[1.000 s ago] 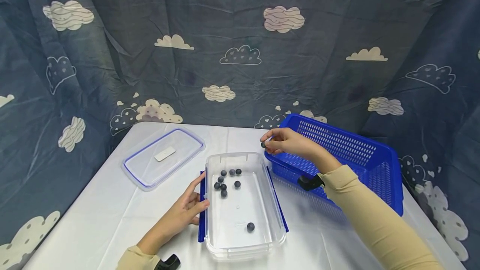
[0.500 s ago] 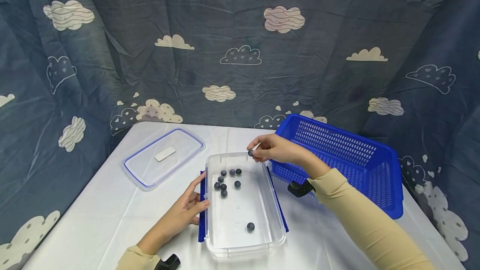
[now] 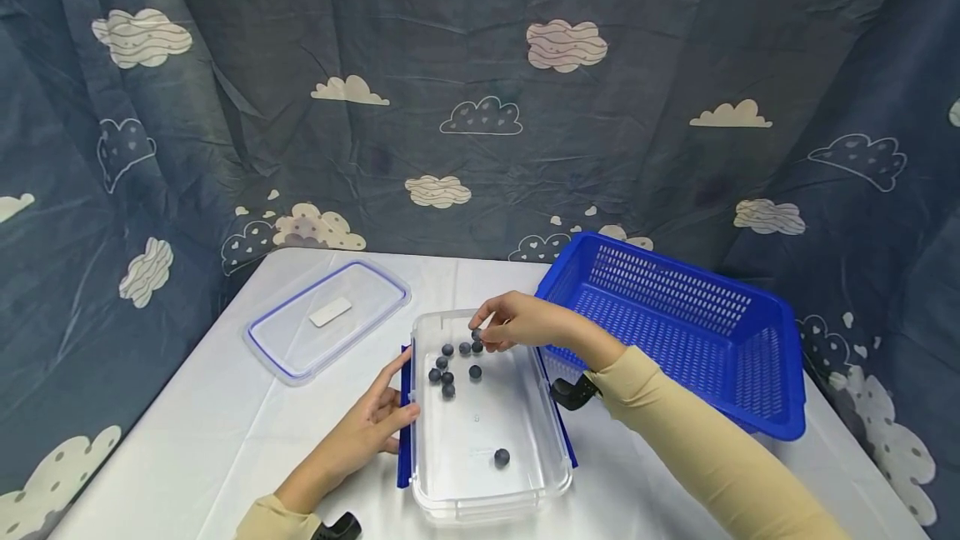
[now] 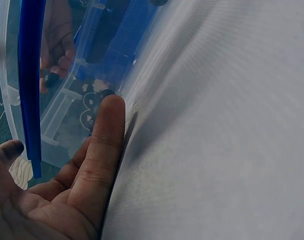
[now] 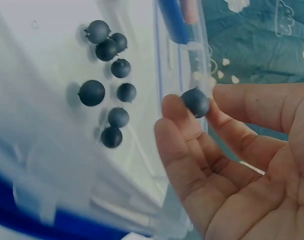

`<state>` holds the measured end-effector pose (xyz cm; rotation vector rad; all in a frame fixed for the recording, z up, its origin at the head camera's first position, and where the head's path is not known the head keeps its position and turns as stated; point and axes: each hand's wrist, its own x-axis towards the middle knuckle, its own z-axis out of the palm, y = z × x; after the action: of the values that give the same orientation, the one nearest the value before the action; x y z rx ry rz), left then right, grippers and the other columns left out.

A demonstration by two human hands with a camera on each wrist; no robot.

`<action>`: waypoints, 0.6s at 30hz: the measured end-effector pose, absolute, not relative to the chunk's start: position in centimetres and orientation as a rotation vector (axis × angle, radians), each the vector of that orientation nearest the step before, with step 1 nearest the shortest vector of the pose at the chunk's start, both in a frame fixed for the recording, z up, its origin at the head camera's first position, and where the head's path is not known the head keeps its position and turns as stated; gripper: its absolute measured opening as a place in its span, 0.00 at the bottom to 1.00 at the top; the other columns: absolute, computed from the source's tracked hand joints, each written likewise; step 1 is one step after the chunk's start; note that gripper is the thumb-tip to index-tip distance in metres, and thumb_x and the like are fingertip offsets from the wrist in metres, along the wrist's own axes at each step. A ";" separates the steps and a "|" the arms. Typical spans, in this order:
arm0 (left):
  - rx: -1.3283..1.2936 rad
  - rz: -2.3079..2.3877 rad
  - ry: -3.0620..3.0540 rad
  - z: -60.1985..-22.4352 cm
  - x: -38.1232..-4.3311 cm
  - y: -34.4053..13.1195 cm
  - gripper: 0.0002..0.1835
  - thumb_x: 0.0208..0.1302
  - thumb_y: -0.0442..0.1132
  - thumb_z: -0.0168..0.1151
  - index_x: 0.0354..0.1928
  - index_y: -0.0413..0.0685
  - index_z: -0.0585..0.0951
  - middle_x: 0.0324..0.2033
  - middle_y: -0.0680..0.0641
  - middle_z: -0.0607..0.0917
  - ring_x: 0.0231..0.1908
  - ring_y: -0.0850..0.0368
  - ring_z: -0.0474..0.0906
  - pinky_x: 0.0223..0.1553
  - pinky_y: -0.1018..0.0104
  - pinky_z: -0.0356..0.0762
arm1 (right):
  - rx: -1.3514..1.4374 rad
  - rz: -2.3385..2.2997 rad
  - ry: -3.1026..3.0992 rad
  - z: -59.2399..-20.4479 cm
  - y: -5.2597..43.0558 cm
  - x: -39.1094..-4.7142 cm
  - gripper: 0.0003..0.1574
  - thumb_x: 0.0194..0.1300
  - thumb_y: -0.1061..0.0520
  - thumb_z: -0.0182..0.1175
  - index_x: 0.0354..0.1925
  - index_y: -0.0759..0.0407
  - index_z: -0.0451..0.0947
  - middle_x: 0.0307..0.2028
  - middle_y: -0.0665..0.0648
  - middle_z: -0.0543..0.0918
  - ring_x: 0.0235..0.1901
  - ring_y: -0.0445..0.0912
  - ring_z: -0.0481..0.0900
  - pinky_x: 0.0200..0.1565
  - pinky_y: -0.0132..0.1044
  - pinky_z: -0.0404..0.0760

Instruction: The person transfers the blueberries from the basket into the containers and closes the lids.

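My right hand [image 3: 517, 322] pinches a blueberry [image 5: 195, 102] between thumb and fingertips, over the far end of a clear plastic food container [image 3: 517, 427]. Inside the container several blueberries [image 3: 447, 391] lie in a loose cluster toward the far left, and a single blueberry [image 3: 502, 458] sits near the front. At the container's left side, my left hand [image 3: 367, 423] rests its fingers and thumb by the blue side flap [image 3: 406, 440]. In the left wrist view, one finger [image 4: 99, 150] of that hand stretches along the clear wall, close over the white cloth.
A blue perforated basket [image 3: 783, 340] stands at the right, behind my right forearm. The clear lid [image 3: 300, 365] with a blue seal lies at the back left, a small white label on it. A dark cloud-print curtain [image 3: 480, 40] hangs behind the white-covered table [image 3: 187, 440].
My right hand has moved left and toward me, from the basket's edge to over the container, with the blueberry still pinched. The left hand stays in place.
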<state>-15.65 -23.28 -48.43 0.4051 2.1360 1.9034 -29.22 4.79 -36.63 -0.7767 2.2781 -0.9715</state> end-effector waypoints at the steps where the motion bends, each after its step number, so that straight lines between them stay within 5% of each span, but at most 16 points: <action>1: 0.400 1.905 2.135 -48.5 -15.7 -23.3 0.44 0.82 0.44 0.58 0.88 0.69 0.45 0.51 0.34 0.78 0.47 0.51 0.84 0.42 0.52 0.94 | -0.774 -0.951 2.283 -36.7 4.5 -29.2 0.16 0.80 0.59 0.60 0.61 0.65 0.82 0.42 0.62 0.91 0.42 0.46 0.88 0.52 0.43 0.91; 10: 0.426 1.900 2.142 -48.4 -15.6 -23.3 0.45 0.82 0.44 0.59 0.88 0.67 0.44 0.51 0.32 0.78 0.47 0.49 0.84 0.42 0.53 0.94 | -0.792 -0.832 2.315 -37.1 3.0 -28.7 0.22 0.79 0.57 0.61 0.65 0.66 0.79 0.48 0.68 0.91 0.48 0.59 0.90 0.47 0.34 0.88; 18: 0.408 1.907 2.129 -48.3 -15.6 -23.4 0.45 0.81 0.44 0.59 0.88 0.68 0.44 0.52 0.33 0.78 0.47 0.51 0.85 0.43 0.52 0.94 | -0.789 -0.843 2.332 -36.8 2.8 -28.4 0.22 0.80 0.56 0.61 0.66 0.64 0.79 0.47 0.68 0.91 0.48 0.56 0.90 0.49 0.37 0.89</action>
<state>-15.55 -23.45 -48.27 0.4081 2.1290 1.9070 -28.44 2.80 -36.84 -0.7895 2.3320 -0.8425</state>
